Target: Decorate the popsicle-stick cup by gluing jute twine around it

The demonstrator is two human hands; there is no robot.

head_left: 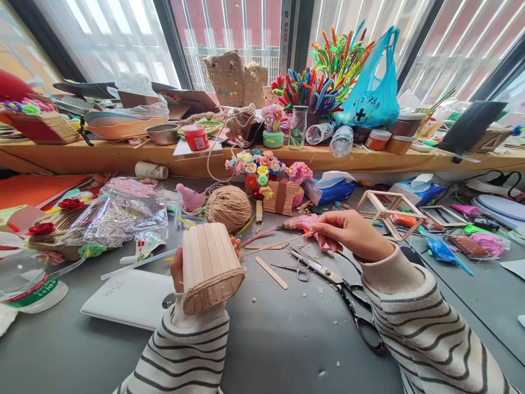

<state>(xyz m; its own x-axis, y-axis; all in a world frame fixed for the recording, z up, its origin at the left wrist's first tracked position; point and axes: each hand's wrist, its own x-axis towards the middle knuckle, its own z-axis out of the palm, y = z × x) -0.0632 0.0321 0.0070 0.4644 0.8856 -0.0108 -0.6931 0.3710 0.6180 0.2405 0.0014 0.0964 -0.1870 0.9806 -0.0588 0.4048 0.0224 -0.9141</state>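
Note:
My left hand (177, 269) is wrapped round a small pot made of upright wooden sticks (207, 262), with jute twine bound round its lower rim. Held above the grey table, it tilts toward me. My right hand (348, 232) is closed in a pinch on a thin strand of twine (274, 245) that stretches from the pot to my fingers. A pink glue gun (301, 222) lies just behind that hand. A ball of jute twine (228, 207) sits behind the pot.
Scissors (328, 273) and a smaller pair (301, 269) lie by a loose wooden stick (271, 272). A white tablet (131, 295) lies at the left. A wooden cube frame (389, 210), a flower basket (283, 196) and plastic bags (118, 210) crowd the table; a cluttered shelf (246, 156) runs behind.

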